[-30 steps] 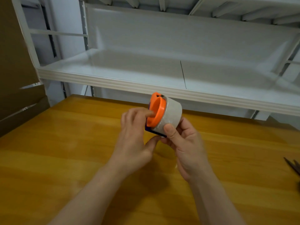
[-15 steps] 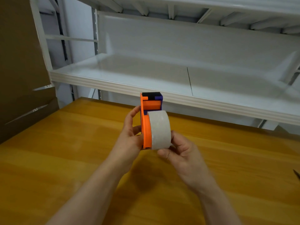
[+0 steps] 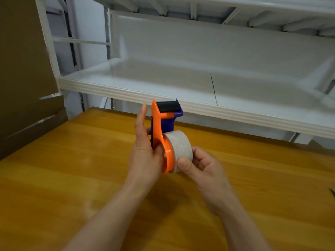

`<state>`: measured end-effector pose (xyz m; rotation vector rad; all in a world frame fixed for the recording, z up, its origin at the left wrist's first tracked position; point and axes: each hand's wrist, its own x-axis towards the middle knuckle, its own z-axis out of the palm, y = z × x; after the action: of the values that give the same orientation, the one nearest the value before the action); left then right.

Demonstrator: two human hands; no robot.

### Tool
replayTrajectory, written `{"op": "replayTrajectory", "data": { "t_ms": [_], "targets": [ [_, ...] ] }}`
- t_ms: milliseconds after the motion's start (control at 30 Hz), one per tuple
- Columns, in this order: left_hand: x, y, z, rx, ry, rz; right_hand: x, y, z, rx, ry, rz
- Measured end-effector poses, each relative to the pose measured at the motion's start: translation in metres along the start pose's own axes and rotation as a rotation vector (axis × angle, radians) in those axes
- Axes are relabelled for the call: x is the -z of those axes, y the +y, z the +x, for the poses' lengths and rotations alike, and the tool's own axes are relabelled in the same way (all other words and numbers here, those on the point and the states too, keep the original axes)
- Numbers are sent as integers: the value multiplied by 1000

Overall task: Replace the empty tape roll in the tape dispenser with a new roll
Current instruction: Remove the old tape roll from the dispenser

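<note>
I hold an orange and blue tape dispenser [image 3: 158,124] upright above the wooden table [image 3: 72,178], its black roller end pointing up. A clear tape roll [image 3: 181,148] sits on the dispenser's orange hub at the lower end. My left hand [image 3: 145,151] grips the dispenser's flat orange side, fingers stretched upward along it. My right hand [image 3: 201,165] pinches the tape roll from the right, thumb pressed on its lower front edge.
A white metal shelf [image 3: 199,104] runs across just behind the table's far edge. Brown cardboard [image 3: 23,78] leans at the left. A dark pointed tip, maybe scissors [image 3: 332,192], pokes in at the right edge of the table.
The dispenser has turned from lying sideways with the hub facing me to standing upright with the roller end up. Both hands have shifted their grip around it and lowered slightly.
</note>
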<state>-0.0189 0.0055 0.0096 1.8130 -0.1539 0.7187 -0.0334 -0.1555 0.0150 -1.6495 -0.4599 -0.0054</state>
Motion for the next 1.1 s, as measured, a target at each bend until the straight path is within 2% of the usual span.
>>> {"op": "replayTrajectory", "data": {
  "t_ms": [133,333,700,900,1100],
  "targets": [
    [0,-4,8,189,10,-199,1,0,-1,12,-24,-2],
    [0,0,9,303,-33,-404,-1,3,1,14,-53,-89],
    [0,-3,11,365,-2,-401,0,1,0,22,-53,-58],
    [1,-1,6,460,-159,-428,0,1,-1,12,-37,-15],
    [-1,-5,8,540,-155,-368,2,-1,-1,-26,24,71]
  ]
}}
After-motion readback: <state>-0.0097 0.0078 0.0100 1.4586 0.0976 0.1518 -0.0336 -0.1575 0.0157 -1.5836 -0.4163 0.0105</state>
